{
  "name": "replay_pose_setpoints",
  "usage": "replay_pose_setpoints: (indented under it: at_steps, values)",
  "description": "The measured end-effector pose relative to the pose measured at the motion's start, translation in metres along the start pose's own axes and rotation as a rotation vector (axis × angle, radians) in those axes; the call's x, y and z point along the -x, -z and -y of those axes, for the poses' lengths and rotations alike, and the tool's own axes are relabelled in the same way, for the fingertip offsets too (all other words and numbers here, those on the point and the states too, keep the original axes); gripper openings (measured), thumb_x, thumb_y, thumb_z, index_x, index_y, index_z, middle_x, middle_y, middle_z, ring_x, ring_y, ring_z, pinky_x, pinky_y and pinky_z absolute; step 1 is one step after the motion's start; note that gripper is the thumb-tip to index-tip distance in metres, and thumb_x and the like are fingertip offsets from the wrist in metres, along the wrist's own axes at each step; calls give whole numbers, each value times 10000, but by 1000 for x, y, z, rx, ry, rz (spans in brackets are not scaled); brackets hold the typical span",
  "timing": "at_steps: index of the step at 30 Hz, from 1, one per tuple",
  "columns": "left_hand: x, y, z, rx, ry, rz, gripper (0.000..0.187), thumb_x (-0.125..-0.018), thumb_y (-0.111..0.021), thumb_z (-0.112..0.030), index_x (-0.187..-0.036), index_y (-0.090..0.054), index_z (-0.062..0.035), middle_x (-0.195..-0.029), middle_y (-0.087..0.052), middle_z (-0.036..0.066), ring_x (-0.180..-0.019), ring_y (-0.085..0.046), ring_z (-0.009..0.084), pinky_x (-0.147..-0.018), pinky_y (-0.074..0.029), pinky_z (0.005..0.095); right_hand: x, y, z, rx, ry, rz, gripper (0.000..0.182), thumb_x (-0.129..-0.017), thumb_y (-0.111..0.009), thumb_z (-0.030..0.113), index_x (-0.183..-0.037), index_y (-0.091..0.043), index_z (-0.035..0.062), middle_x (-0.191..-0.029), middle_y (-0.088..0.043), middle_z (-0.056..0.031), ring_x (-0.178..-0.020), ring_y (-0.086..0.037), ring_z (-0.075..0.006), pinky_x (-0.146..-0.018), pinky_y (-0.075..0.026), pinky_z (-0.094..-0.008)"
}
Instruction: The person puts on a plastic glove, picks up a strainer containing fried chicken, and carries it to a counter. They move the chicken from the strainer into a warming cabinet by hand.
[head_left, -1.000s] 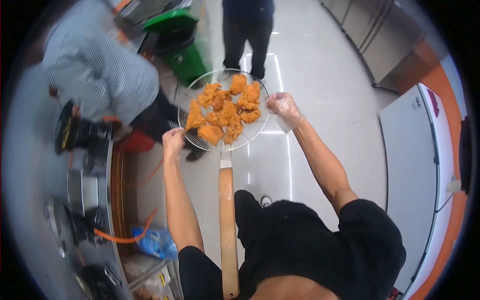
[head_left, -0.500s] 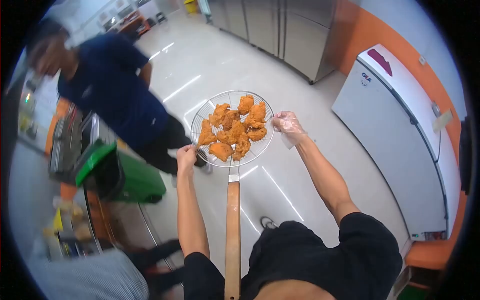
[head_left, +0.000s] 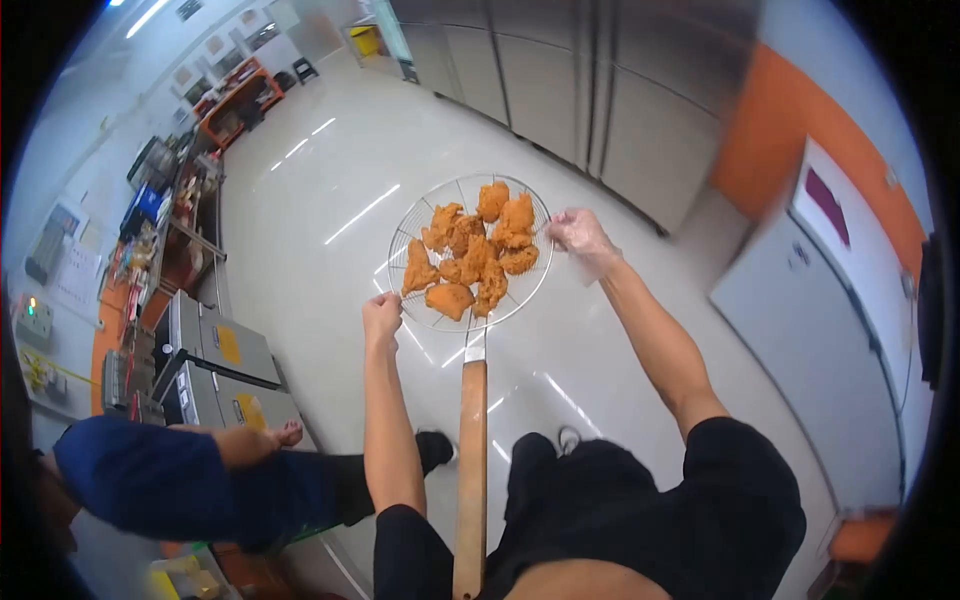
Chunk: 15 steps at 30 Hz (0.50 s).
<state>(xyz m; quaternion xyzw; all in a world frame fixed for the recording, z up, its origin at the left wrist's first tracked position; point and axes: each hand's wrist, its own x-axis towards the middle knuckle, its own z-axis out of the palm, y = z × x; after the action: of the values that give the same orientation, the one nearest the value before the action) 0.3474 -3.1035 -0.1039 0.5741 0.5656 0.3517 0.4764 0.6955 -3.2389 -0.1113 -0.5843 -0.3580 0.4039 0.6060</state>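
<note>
A round wire skimmer (head_left: 472, 420) with a long wooden handle is held out level in front of me, its handle pointing back toward my body. Several golden-brown fried chicken pieces (head_left: 476, 260) lie in its wire bowl. My left hand (head_left: 382, 318) pinches the rim at the near left side. On the right side of the rim, my right hand (head_left: 582, 236), in a clear plastic glove, closes its fingers on the wire. Neither hand touches the wooden handle.
Tall steel cabinets (head_left: 545, 85) stand ahead to the right, and a white chest freezer (head_left: 820, 330) along the right wall. Steel fryer-like units (head_left: 225, 340) line the left. A person in dark blue (head_left: 150, 485) is close at my lower left. Shiny tiled floor (head_left: 300, 200) stretches ahead.
The view has moved forward over the floor. The person in blue has passed from ahead on the left to my lower left. Both hands keep their hold on the skimmer, chicken still in it.
</note>
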Motion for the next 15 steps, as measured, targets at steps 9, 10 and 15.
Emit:
replay_pose_setpoints:
  at_steps: [9,10,15]
  values:
    - [-39,129,24,-120,-105,-117,143,-802,-553,-102,-686,-596,-30,-607,-490,-19,-478,-366,63,-435,-281,243,-35,-147,-41,-101,100,63,72,-744,-614,88,-739,-604,17,-661,-561,-20,-566,-514,-99,-525,-418,-257]
    - [-64,128,12,-117,-81,-165,146,-798,-550,-97,-674,-593,-34,-603,-488,-20,-479,-364,63,-433,-271,246,-66,-156,-33,-99,84,83,47,-751,-615,65,-741,-593,25,-661,-554,-15,-560,-497,-93,-517,-403,-245]
    - [-214,201,-32,-133,7,-241,151,-789,-561,-96,-699,-633,1,-620,-519,-15,-581,-431,87,-522,-346,297,-215,-260,12,-172,54,145,79,-741,-617,94,-728,-575,29,-655,-549,-13,-578,-514,-101,-528,-421,-259]
